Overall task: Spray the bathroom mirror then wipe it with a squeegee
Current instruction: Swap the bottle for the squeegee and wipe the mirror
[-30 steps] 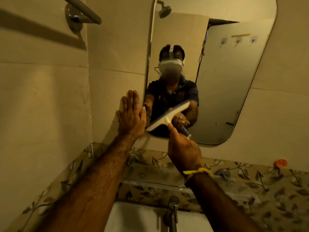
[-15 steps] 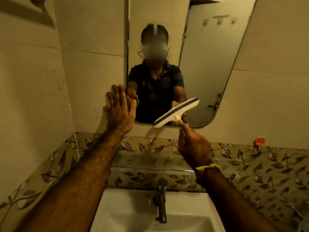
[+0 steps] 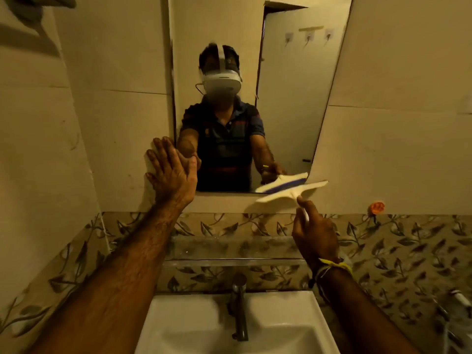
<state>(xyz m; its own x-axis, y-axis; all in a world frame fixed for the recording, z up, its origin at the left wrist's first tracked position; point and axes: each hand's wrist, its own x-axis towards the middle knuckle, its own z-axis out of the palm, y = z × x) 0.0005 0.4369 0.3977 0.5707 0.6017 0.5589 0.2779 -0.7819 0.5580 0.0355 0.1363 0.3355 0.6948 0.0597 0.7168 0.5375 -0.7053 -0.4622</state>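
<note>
Head view shows the right hand [image 3: 315, 233] curled round the handle of the squeegee [image 3: 291, 191], thumb along the stem, a yellow band [image 3: 337, 265] at the wrist. Its white blade tilts, right end higher, and sits at the lower right corner of the mirror [image 3: 286, 111]; whether the blade touches the glass I cannot tell. Left hand [image 3: 173, 175] is flat, fingers straight and together, pressing the wall tile [image 3: 115, 139] just beside the mirror's left edge and holding nothing. Below both hands runs a leaf-patterned border [image 3: 398, 246] with a glass shelf [image 3: 229, 249] in front of it. Lower still, a tap [image 3: 238, 307] stands at the back of the white sink [image 3: 189, 325]. An orange knob [image 3: 377, 207] sits on the wall to the right.
</note>
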